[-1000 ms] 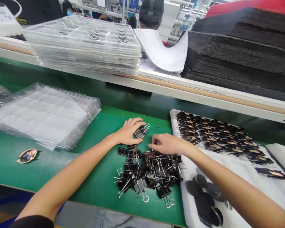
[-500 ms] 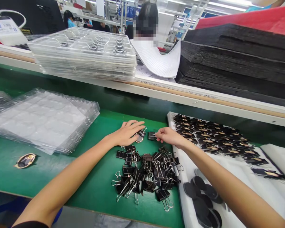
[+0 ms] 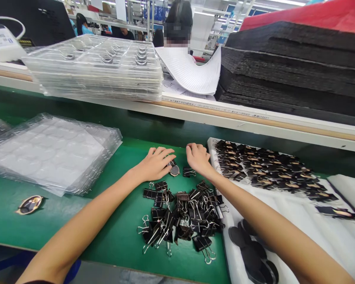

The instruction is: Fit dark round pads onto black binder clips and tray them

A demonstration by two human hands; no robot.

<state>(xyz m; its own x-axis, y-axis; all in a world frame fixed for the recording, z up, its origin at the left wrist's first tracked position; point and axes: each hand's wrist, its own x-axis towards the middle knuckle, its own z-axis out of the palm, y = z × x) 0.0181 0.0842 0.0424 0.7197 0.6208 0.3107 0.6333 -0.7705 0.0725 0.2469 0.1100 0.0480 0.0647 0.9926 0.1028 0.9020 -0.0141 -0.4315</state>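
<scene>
My left hand point(image 3: 157, 163) lies over the green bench with its fingers stretched out and spread. At its thumb is a round watch-like part point(image 3: 174, 170), dark with a gold rim, with a black binder clip point(image 3: 172, 163) against its upper edge, partly covered by the fingers. My right hand point(image 3: 198, 158) is at the edge of the white foam tray, its fingers bent under. Whatever those fingers hold, if anything, is hidden. Just below that hand, a single binder clip point(image 3: 189, 172) lies on the bench. Nearer me spreads a pile of black binder clips point(image 3: 192, 213).
Rows of clipped parts point(image 3: 263, 169) fill the back of the foam tray point(image 3: 272, 201), with black discs point(image 3: 251, 252) at its front. Clear plastic trays point(image 3: 50, 150) lie left, near another gold-rimmed part point(image 3: 30, 204). A shelf point(image 3: 189, 111) crosses behind, carrying stacked black sheets point(image 3: 286, 75).
My right hand has let go of the single binder clip, which stays on the bench, and has moved up and left. My left hand has shifted slightly left, baring more of the round part.
</scene>
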